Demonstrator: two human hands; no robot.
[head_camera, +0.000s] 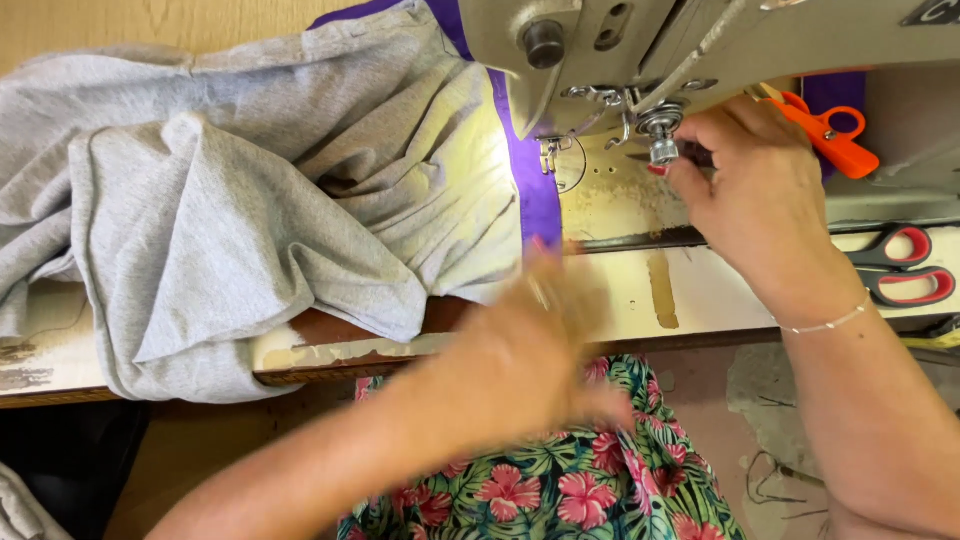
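Observation:
My right hand (760, 190) is raised at the sewing machine (640, 50), fingertips pinching near the metal thread tension knob (660, 130). Orange thread snips (825, 135) lie partly under that hand; whether it grips them I cannot tell. My left hand (535, 345) is motion-blurred over the table's front edge, below the purple fabric (535, 185), and nothing is clearly seen in it. A heap of grey knit fabric (250, 190) lies left of the needle area.
Red-and-black scissors (900, 270) rest on the worn white table (640, 290) at the right. The table's chipped front edge (340, 355) runs across the middle. A floral-patterned garment (560, 480) covers my lap below. The lamp lights the needle plate.

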